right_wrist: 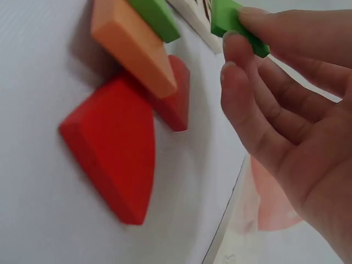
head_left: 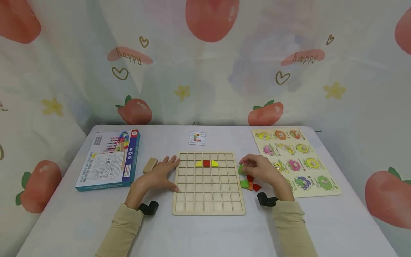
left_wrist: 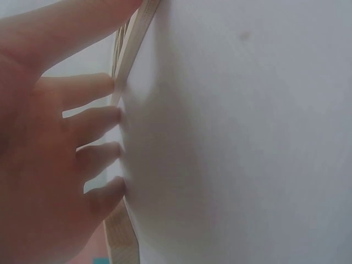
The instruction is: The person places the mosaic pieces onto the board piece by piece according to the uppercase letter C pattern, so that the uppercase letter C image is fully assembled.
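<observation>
A wooden grid board (head_left: 208,213) lies in the middle of the table. In its second row from the back sit a red square (head_left: 207,163) and two yellow rounded pieces (head_left: 199,164), one on either side. My left hand (head_left: 157,176) rests at the board's left edge with its fingers spread, thumb and index fingertip at the rim. Right of the board, my right hand (head_left: 261,169) pinches a green block (right_wrist: 225,16) between thumb and fingers. Below it lie another green block (head_left: 244,184), an orange block (right_wrist: 132,47) and two red blocks (right_wrist: 115,143), bunched together.
Behind the board lies a small card (head_left: 197,138) with a coloured grid pattern. A flat toy box (head_left: 109,157) is at the left, with a plain wooden block (head_left: 150,165) between it and the board. A fruit-picture board (head_left: 309,178) lies at the right, partly under the right hand.
</observation>
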Demonstrator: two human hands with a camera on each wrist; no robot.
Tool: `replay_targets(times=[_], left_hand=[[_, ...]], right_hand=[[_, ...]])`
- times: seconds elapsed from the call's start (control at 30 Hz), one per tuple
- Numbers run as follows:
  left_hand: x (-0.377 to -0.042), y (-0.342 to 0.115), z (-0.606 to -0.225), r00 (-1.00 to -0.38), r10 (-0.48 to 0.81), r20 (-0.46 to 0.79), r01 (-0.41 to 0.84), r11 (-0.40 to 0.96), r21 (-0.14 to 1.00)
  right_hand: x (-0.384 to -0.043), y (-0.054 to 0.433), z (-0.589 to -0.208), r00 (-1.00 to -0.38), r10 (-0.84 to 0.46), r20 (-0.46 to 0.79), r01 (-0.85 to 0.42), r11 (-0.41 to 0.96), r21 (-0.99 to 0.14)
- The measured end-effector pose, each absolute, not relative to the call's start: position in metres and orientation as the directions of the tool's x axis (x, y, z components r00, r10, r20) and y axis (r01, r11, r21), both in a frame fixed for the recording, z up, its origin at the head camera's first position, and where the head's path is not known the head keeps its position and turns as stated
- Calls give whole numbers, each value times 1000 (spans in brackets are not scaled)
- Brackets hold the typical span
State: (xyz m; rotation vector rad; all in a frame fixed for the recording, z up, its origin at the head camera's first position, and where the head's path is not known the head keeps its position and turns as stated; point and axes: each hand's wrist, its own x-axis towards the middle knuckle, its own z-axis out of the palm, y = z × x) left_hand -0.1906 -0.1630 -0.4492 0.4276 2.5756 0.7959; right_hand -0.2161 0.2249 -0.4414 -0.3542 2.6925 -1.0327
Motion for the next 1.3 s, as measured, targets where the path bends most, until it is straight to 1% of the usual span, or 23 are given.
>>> replay_targets(times=[0.23, 0.33, 0.5, 0.7, 0.93, 1.3], left_hand=[[-191, -163, -450, -872, 400, -281, 174, 791, 586], [-191, -163, -451, -872, 404, -278, 179, 790, 586], [-191, -163, -451, -871, 407, -276, 176, 782, 598], [-191, -163, -450, -870, 405, -282, 167, 780, 604], [-190, -163, -450, -868, 409, -282, 173, 781, 600], [-192, -165, -453, -868, 409, -280, 186, 792, 581]], right_hand=[[-214, 217, -441, -939, -335, -81, -155, 619, -770], [-215, 208, -444, -933, -350, -80, -154, 591, -792], [-215, 192, -447, -937, -338, -88, -126, 563, -817], [-212, 177, -452, -934, -348, -77, -140, 558, -818], [-209, 158, -453, -925, -373, -70, -145, 516, -844], [-213, 125, -445, -908, -411, -84, -193, 586, -787]])
